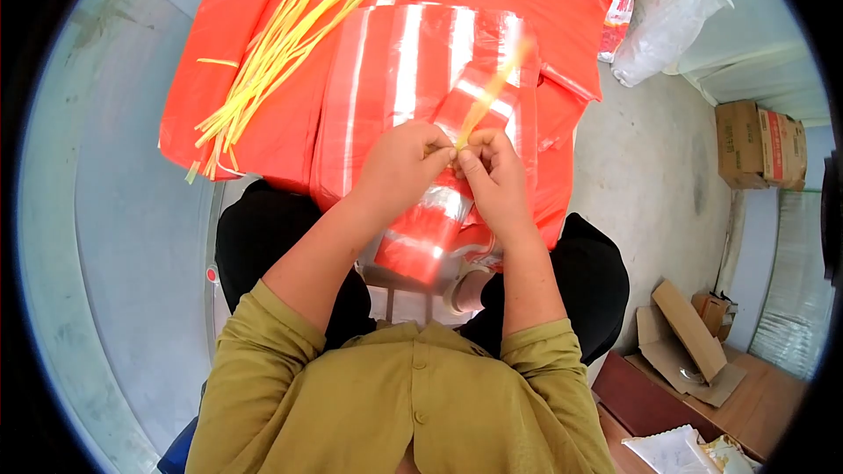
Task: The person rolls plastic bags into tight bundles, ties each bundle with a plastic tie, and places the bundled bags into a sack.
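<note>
Both of my hands meet over a rolled bundle of red and clear striped plastic (pixel 424 237). My left hand (pixel 406 158) pinches a yellow strip (pixel 481 104) at the bundle's middle. Close beside it, my right hand (pixel 496 171) pinches the same strip, whose free end points up and is blurred. Under the bundle lies a flat stack of striped plastic (pixel 378 61) on red sheeting (pixel 219 35). A loose bunch of yellow strips (pixel 277 61) rests on the sheeting at the upper left.
White plastic sacks (pixel 672 13) stand beyond the table at the upper right. A cardboard box (pixel 760 145) is at the far right. An opened carton (pixel 685 342) sits at the lower right. My knees are under the table's near edge.
</note>
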Demonstrator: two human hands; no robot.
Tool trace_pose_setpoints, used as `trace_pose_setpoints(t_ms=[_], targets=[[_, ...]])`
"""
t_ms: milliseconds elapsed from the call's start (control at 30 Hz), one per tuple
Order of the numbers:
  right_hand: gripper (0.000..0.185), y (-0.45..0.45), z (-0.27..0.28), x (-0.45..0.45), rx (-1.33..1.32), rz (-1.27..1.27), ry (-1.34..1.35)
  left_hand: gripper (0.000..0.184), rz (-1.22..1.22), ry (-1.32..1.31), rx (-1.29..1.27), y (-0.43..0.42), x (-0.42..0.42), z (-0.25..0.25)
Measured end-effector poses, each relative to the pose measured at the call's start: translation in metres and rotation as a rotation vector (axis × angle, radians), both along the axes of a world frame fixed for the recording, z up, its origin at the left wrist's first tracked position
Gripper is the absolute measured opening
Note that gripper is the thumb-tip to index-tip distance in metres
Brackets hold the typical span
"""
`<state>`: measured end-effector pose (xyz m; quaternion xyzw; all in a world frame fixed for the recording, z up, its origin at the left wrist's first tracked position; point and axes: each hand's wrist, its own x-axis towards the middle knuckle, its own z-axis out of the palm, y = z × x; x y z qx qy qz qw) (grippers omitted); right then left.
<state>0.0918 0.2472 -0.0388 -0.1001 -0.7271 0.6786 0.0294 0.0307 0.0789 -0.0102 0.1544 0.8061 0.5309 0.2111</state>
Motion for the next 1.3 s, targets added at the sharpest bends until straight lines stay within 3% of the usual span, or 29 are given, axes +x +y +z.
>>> trace_pose_setpoints(t_ms=[100, 233, 300, 433, 600, 700, 800, 900, 1100, 1200, 1300], targets=[[0.02, 0.003, 0.007, 0.003, 0.149, 0.033, -0.078, 0.017, 0.023, -0.017, 0.026, 0.003, 0.0, -0.009], [0.022, -0.001, 0.013, 0.0, 0.514, 0.012, 0.247, 0.016, -0.062, 0.213, -0.038, 0.002, 0.001, -0.008], [0.021, -0.001, 0.013, 0.0, 0.66, 0.017, 0.371, 0.014, -0.128, 0.191, -0.064, -0.001, -0.001, -0.01], [0.019, 0.0, 0.011, 0.002, 0.668, -0.009, 0.325, 0.012, -0.062, 0.037, 0.115, -0.004, 0.0, -0.021], [0.018, -0.002, 0.02, 0.006, 0.597, 0.001, 0.176, 0.01, -0.073, 0.078, 0.087, -0.004, -0.002, -0.014], [0.018, -0.002, 0.023, 0.006, -0.163, -0.007, -0.056, 0.009, -0.077, 0.087, 0.069, -0.003, -0.002, -0.016], [0.018, 0.014, 0.022, 0.004, -0.065, 0.166, -0.137, 0.009, -0.079, 0.078, 0.053, -0.003, -0.004, -0.018], [0.014, 0.009, 0.034, 0.007, 0.126, 0.161, -0.134, 0.01, -0.053, 0.095, 0.063, -0.002, -0.003, -0.019], [0.01, 0.022, 0.02, 0.012, 0.438, 0.25, 0.153, 0.008, 0.076, 0.315, -0.157, -0.002, -0.004, -0.017], [0.008, 0.036, 0.021, 0.016, 0.494, 0.419, 0.146, 0.009, 0.111, 0.4, -0.301, 0.001, -0.003, -0.018], [0.017, 0.034, 0.023, 0.022, 0.305, 0.314, 0.0, 0.012, 0.217, 0.371, -0.341, 0.004, -0.002, -0.012]])
